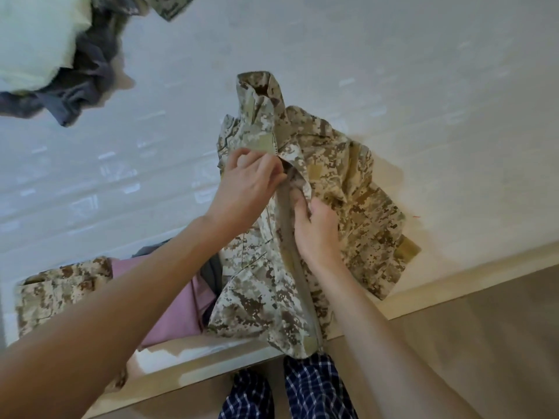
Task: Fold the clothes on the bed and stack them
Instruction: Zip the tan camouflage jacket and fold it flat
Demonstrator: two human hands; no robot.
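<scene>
Your left grip (251,184) and right grip (317,231) each pinch the camouflage jacket (357,189) along its front opening. It lies lengthwise on the bed (423,71), collar pointing away, hem overhanging the near edge.

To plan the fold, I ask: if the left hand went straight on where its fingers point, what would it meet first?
The camouflage jacket: the left hand pinches its front edge, so it would likely just push deeper into that cloth.

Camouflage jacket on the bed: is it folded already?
Not yet. The camouflage jacket lies rumpled on the bed, its hem hanging over the edge; left hand and right hand grip its front edges.
</scene>
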